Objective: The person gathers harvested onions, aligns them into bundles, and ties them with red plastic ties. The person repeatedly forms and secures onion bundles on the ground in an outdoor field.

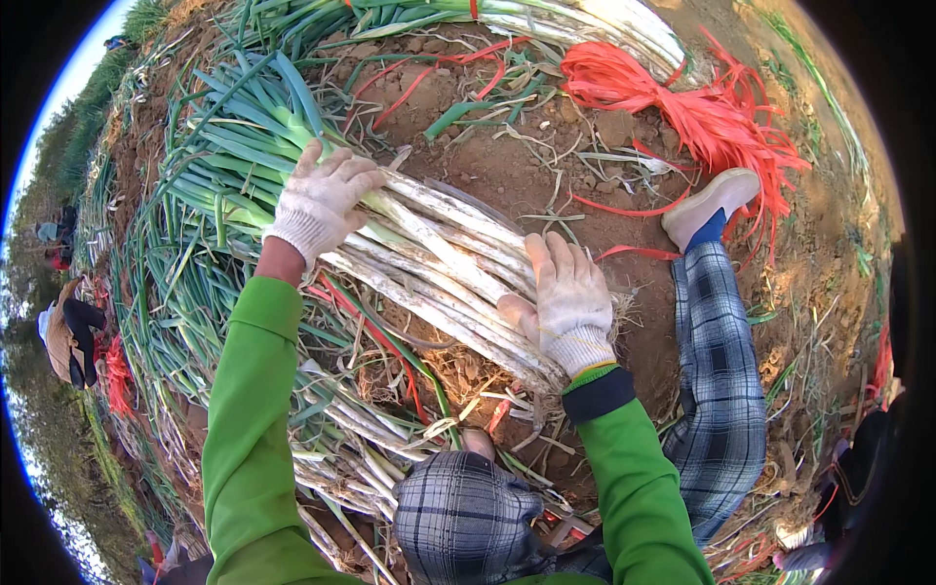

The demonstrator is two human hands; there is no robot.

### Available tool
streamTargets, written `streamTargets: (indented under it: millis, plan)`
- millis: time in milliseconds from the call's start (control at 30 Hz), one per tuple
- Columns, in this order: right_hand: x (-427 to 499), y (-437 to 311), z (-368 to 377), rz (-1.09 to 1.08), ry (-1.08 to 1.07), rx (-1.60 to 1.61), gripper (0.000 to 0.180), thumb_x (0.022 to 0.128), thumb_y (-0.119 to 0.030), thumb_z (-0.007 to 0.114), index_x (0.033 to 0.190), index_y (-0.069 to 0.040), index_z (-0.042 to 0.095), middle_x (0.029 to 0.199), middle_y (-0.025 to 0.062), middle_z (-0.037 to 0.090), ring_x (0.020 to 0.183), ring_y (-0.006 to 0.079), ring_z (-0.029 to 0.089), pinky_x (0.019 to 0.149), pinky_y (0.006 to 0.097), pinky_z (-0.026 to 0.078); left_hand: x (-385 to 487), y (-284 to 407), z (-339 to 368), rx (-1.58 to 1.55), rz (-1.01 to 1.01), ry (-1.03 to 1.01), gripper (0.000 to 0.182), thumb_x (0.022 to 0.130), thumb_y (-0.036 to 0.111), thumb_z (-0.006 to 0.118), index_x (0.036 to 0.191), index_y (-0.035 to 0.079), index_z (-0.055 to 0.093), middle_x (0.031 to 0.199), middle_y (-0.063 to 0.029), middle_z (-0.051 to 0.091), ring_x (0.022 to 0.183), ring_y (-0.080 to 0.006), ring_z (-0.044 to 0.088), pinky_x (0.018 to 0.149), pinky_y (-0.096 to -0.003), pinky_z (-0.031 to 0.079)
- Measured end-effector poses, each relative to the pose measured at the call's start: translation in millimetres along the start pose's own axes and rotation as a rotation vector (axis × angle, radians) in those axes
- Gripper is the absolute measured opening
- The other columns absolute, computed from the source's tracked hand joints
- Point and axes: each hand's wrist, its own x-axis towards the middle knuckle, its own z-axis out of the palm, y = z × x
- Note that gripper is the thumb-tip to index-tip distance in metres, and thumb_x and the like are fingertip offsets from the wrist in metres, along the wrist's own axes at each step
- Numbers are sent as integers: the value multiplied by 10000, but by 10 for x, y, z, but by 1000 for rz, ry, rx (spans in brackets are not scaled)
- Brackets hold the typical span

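Observation:
A loose bundle of long green onions (439, 252) lies slantwise on the soil before me, green leaves at upper left and white stalks running to roots at lower right. My left hand (325, 194), in an off-white knit glove, grips across the bundle where the leaves turn white. Near the root end, my gloved right hand (567, 300) clasps the far side of the stalks, its thumb lying over them. The undersides of the stalks and parts of my fingers are hidden.
A hank of red plastic strapping (680, 110) lies at upper right, beside a tied onion bundle (585, 25). My outstretched shoe (713, 205) touches its strands. More onions (351, 431) lie at lower left. A person (69, 333) bends at far left.

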Motion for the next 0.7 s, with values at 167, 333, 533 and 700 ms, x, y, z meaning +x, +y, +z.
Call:
streamTargets:
  millis: [167, 333, 533, 700]
  plan:
    - [-42, -5, 22, 40, 17, 28, 922, 855, -604, 702, 1576, -134, 369, 1546, 160, 450, 1357, 358, 472, 1133, 494, 376, 18, -421, -136, 265, 31, -135, 292, 878, 219, 727, 1165, 198, 678, 1219, -45, 663, 1262, -262, 587, 1225, -501, 330]
    - [-28, -31, 19, 22, 96, 47, 859, 813, -516, 783, 1491, -138, 414, 1455, 132, 508, 1294, 347, 520, 1088, 499, 408, -299, -394, -191, 134, -81, 26, 291, 876, 172, 701, 1166, 166, 687, 1262, -46, 646, 1252, -278, 588, 1181, -505, 374]
    - [-22, -26, 69, 44, 60, 7, 875, 834, -543, 761, 1524, -147, 395, 1492, 136, 495, 1326, 351, 505, 1107, 504, 393, 191, -518, 291, 160, 17, 100, 440, 813, 155, 750, 1243, 216, 680, 1347, 7, 655, 1462, -246, 433, 1243, -508, 293]
    - [12, -29, 31, 90, 18, 34, 840, 869, -553, 716, 1537, -157, 394, 1494, 138, 507, 1326, 355, 516, 1099, 514, 403, 80, -533, -137, 293, 130, 250, 449, 735, 183, 797, 1171, 177, 688, 1224, -6, 691, 1384, -259, 505, 1245, -523, 299]
